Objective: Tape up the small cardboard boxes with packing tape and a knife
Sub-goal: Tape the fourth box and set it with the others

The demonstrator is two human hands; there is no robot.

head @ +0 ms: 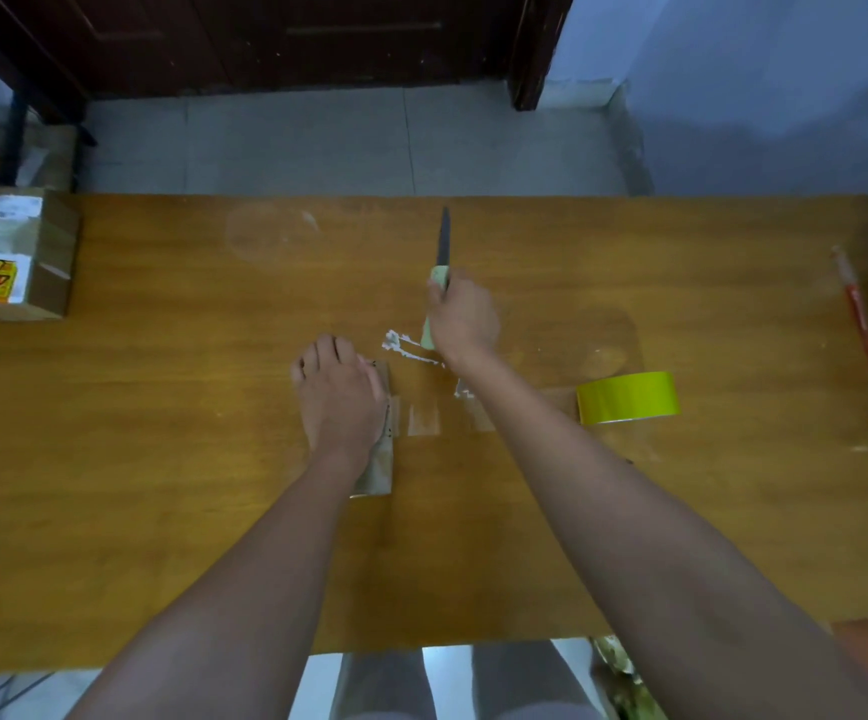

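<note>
Left hand (340,402) presses flat on a small box (379,459) to steady it on the bench (161,459); right hand (460,319) fingers grip a knife (442,246), blade pointing far, tape (626,397) stretched rightward to its roll.

Head camera looks steeply down, close over the table (161,459).
</note>
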